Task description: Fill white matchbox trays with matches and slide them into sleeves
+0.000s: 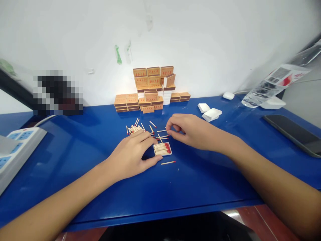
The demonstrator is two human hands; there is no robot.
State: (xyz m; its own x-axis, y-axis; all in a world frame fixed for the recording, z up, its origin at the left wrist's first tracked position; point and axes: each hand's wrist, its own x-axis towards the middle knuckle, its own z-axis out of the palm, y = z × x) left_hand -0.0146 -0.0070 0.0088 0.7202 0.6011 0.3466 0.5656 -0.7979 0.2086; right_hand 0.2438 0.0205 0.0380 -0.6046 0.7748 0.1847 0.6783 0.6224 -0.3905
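Note:
My left hand [136, 149] rests on the blue table, thumb and fingers around the left end of a small white matchbox tray [171, 153]. Red-headed matches [162, 149] lie side by side in the tray, heads to the right. Just beyond it, my right hand [187, 129] is closed in a pinch at the end of a single match [161, 131]. A loose pile of matches [135, 130] spreads behind my left hand, partly hidden by it. A few crossed matches [163, 137] lie between the hands, and one match [168, 163] lies in front of the tray.
Stacked matchboxes [152, 81] stand against the wall. White empty trays [212, 114] lie behind my right forearm. On the right are a phone [296, 134], a plastic bottle [265, 88] and a white case [228, 96]. A power strip [32, 137] sits at the left.

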